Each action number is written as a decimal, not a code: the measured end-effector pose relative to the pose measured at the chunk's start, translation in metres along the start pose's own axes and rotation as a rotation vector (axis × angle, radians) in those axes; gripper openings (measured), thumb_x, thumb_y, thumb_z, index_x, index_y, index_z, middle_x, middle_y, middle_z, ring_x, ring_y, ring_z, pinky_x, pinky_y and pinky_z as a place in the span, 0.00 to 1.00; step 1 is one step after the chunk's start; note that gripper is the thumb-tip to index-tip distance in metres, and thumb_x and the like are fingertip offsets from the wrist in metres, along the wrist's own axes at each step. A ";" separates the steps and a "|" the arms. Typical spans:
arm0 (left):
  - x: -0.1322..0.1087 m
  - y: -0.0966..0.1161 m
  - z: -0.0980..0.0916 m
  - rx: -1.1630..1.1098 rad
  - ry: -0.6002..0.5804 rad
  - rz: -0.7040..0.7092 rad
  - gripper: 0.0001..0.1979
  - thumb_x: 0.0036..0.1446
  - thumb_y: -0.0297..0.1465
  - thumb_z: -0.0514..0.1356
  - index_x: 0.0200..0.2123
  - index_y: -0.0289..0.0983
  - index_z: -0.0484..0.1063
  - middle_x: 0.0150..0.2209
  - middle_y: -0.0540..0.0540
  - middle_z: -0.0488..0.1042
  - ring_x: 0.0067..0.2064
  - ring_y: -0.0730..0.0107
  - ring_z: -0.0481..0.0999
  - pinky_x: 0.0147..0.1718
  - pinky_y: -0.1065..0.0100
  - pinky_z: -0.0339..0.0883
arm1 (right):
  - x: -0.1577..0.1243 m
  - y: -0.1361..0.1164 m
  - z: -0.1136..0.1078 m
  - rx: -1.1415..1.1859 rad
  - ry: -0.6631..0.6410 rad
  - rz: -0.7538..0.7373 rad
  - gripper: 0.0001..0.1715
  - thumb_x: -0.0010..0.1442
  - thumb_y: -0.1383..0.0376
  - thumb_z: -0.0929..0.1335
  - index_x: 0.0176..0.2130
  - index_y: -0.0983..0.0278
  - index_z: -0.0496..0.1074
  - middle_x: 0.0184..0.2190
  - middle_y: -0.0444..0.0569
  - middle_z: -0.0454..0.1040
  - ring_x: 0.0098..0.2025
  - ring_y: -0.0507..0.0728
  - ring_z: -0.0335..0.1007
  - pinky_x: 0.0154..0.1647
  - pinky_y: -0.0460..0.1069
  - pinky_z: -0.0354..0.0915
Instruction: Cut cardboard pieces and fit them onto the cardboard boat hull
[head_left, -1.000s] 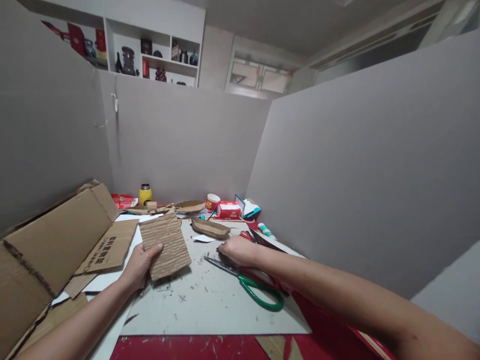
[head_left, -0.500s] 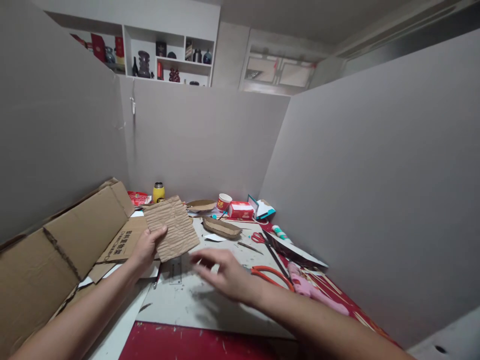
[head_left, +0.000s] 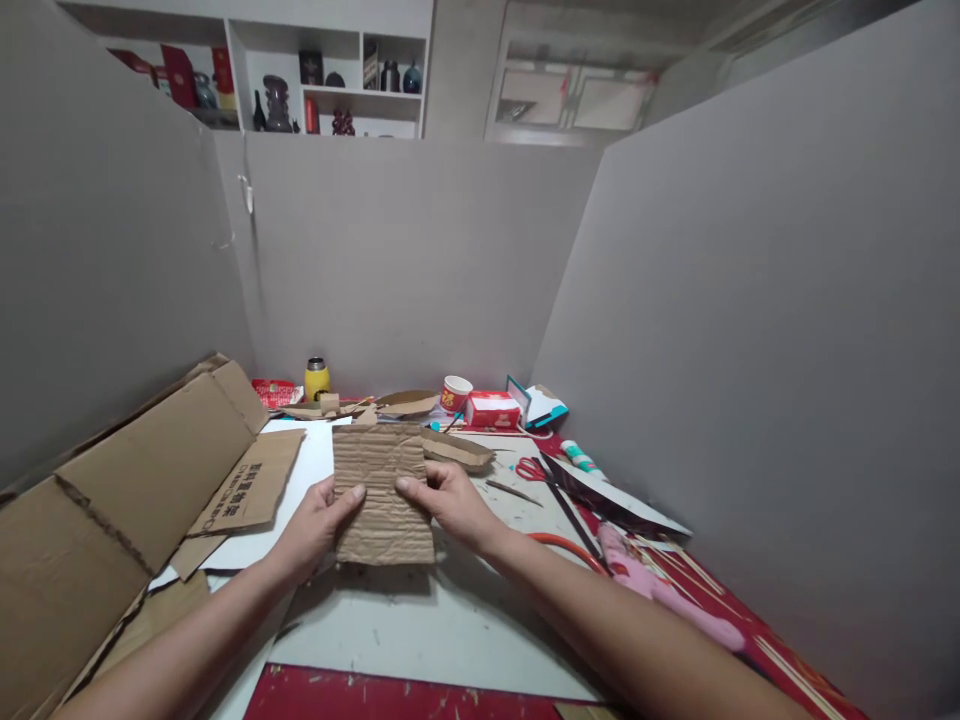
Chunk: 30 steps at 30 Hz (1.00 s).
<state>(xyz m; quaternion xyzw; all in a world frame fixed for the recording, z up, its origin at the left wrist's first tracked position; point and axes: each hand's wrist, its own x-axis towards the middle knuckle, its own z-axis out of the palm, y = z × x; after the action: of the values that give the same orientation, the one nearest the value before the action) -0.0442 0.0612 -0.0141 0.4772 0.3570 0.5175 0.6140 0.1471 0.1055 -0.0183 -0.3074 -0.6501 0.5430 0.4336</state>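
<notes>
A roughly square piece of corrugated cardboard [head_left: 384,520] is held up above the white board [head_left: 420,630], its ridged side facing me. My left hand [head_left: 319,520] grips its left edge, thumb on the front. On the opposite edge my right hand [head_left: 454,500] pinches it the same way. The fingers behind the sheet are hidden. Just beyond the right hand lies a boat-shaped cardboard piece [head_left: 469,453], partly covered by the sheet. Orange scissor handles [head_left: 570,545] show in part beside my right forearm.
A large folded cardboard box [head_left: 150,440] fills the left side. Red scissors [head_left: 531,468], a pink glue gun [head_left: 660,590] and thin sticks [head_left: 795,670] lie at right. Toward the back stand a yellow bottle [head_left: 317,380], a paper cup [head_left: 456,394] and a red tissue pack [head_left: 493,409]. Grey partitions [head_left: 405,260] surround the table.
My right hand, empty before, has taken hold of the cardboard's right edge. The sheet has moved right and turned from a slant to nearly straight. The view has shifted slightly.
</notes>
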 end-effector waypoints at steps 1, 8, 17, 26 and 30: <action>0.002 -0.001 -0.002 0.015 -0.003 0.009 0.22 0.51 0.38 0.66 0.49 0.35 0.74 0.44 0.38 0.80 0.43 0.54 0.79 0.45 0.57 0.71 | 0.001 0.003 -0.001 0.023 0.002 0.006 0.23 0.49 0.49 0.73 0.31 0.68 0.75 0.27 0.46 0.76 0.29 0.54 0.69 0.35 0.50 0.65; 0.005 -0.007 -0.004 0.224 -0.031 0.025 0.21 0.54 0.39 0.63 0.50 0.37 0.74 0.43 0.42 0.80 0.45 0.54 0.78 0.44 0.60 0.70 | 0.000 0.013 -0.008 0.136 0.010 0.041 0.24 0.52 0.49 0.71 0.37 0.68 0.76 0.31 0.49 0.78 0.32 0.56 0.72 0.39 0.53 0.67; 0.001 -0.010 0.005 0.426 0.101 0.100 0.20 0.54 0.39 0.62 0.49 0.36 0.74 0.47 0.41 0.79 0.46 0.52 0.76 0.46 0.60 0.70 | -0.008 0.010 -0.008 -0.006 0.069 -0.045 0.20 0.57 0.53 0.69 0.33 0.69 0.77 0.28 0.48 0.76 0.32 0.54 0.70 0.34 0.50 0.66; -0.007 -0.008 0.013 0.617 0.153 0.246 0.16 0.58 0.37 0.59 0.48 0.38 0.75 0.45 0.43 0.79 0.46 0.55 0.76 0.45 0.65 0.68 | -0.007 0.010 -0.006 0.039 0.049 -0.041 0.20 0.57 0.52 0.69 0.32 0.68 0.76 0.28 0.47 0.76 0.31 0.54 0.70 0.33 0.50 0.66; -0.009 0.000 0.014 0.703 0.134 0.284 0.16 0.59 0.35 0.57 0.49 0.39 0.74 0.44 0.44 0.79 0.43 0.56 0.76 0.42 0.66 0.68 | -0.007 0.007 -0.006 0.072 0.029 0.005 0.21 0.56 0.51 0.69 0.30 0.67 0.75 0.27 0.46 0.76 0.28 0.53 0.69 0.31 0.48 0.66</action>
<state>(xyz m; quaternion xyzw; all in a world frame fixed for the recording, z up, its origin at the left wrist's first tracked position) -0.0328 0.0495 -0.0105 0.6684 0.4823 0.4736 0.3104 0.1550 0.1040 -0.0269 -0.3011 -0.6229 0.5628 0.4523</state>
